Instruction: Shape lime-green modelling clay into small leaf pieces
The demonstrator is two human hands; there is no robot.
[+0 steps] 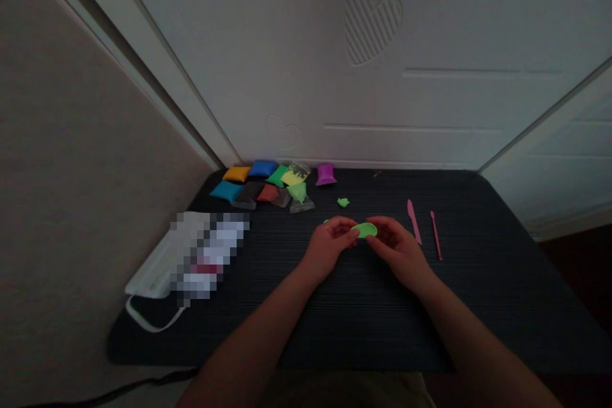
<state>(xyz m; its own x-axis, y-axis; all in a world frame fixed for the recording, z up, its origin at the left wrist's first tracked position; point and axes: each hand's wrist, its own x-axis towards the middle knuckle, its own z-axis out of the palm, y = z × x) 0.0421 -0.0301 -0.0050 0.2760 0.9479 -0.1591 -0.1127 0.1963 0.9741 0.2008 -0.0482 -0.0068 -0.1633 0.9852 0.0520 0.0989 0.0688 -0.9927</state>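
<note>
At left on the dark table [363, 331] lie a white face mask [165, 255] and clay packets [268, 194], then the left hand [329, 240] and right hand [398, 248] pinch a flattened green clay piece [366, 230] between thumbs and fingers, beside a pink knife [414, 221] and slim stick [436, 236].

Smooth, seemingly matt green clay [367, 230]
</note>
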